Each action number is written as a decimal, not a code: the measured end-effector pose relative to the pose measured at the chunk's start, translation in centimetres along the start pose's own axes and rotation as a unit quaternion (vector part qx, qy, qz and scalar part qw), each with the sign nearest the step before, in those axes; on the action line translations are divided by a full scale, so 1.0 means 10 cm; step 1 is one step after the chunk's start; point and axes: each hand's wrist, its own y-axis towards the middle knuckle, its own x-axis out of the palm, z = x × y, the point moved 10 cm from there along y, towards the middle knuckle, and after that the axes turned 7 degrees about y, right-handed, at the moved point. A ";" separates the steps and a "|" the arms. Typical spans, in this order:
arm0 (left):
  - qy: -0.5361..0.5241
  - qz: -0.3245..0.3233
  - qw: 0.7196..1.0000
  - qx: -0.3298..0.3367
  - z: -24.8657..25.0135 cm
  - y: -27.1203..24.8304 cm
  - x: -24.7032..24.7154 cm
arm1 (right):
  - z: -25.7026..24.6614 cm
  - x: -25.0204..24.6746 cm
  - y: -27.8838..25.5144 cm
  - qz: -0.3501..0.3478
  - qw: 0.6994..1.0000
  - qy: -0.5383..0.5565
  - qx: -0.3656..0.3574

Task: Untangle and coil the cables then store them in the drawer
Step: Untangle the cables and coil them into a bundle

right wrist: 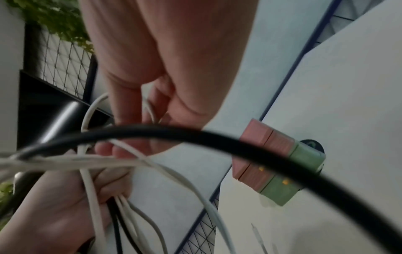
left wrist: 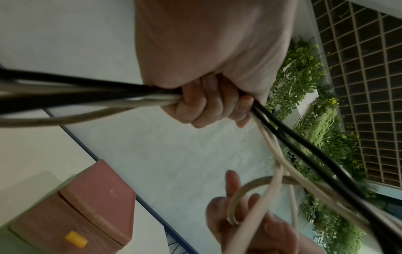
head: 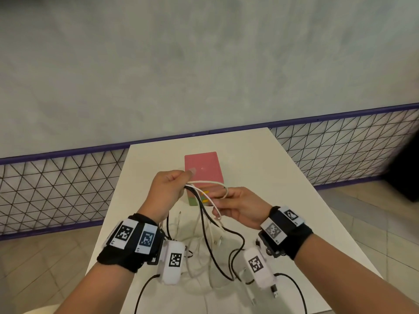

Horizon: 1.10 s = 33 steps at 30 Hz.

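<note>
A tangle of black and white cables [head: 205,220] hangs over the white table [head: 260,164]. My left hand [head: 170,189] grips the bundle [left wrist: 130,98] in a closed fist, held above the table. My right hand [head: 229,203] sits just to its right and pinches a white cable loop [head: 218,184] between thumb and fingers [right wrist: 139,120]. A thick black cable [right wrist: 195,135] arcs in front of the right hand. Behind both hands stands the small drawer unit [head: 201,164], pink on top and green below, with yellow handles [left wrist: 75,238]; its drawers look closed.
Loose ends of the cables lie on the table near me, among them a black USB plug [head: 274,293] and pale white strands [head: 195,248]. A wire-mesh fence [head: 340,143] with a purple rail runs behind the table. A dark object [head: 405,168] stands at the far right.
</note>
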 end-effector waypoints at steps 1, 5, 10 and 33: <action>0.002 -0.003 1.000 0.002 0.00 -0.01 0.00 | -0.01 0.03 0.01 -0.002 1.000 -0.025 0.004; 0.020 -0.023 0.999 0.021 0.07 -0.05 0.06 | 0.00 0.12 0.02 -0.019 0.988 -0.149 0.025; 0.061 -0.045 0.997 0.025 0.03 -0.06 0.01 | -0.37 -0.25 0.05 0.153 0.854 -0.490 -0.090; -0.030 0.029 0.994 -0.100 -0.25 0.11 -0.05 | 0.15 0.14 0.03 -0.031 0.994 0.063 0.079</action>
